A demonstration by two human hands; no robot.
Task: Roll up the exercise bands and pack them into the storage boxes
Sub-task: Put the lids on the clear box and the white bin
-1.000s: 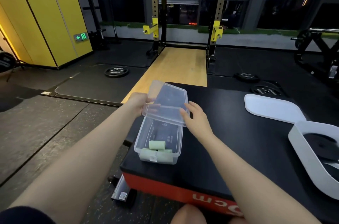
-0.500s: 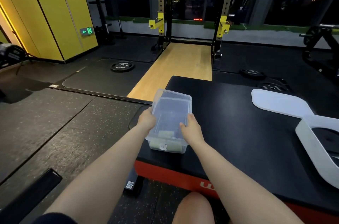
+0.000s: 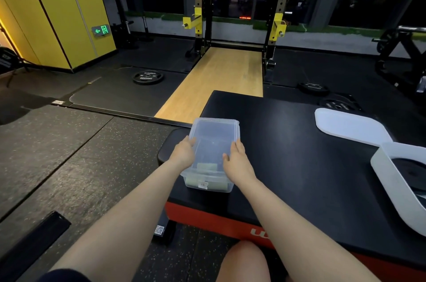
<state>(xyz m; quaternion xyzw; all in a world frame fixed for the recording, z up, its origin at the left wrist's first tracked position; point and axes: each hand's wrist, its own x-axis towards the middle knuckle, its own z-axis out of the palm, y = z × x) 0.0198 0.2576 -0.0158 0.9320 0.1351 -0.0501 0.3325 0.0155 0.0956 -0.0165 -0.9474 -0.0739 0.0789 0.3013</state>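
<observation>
Lidded clear storage box (image 3: 213,143) between left hand (image 3: 183,154), right hand (image 3: 237,161), both pressing lid

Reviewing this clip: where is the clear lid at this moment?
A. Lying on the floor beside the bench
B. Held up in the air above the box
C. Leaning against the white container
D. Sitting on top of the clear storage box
D: the lid sits flat on the clear storage box, with the left hand and right hand at its two sides.
</observation>
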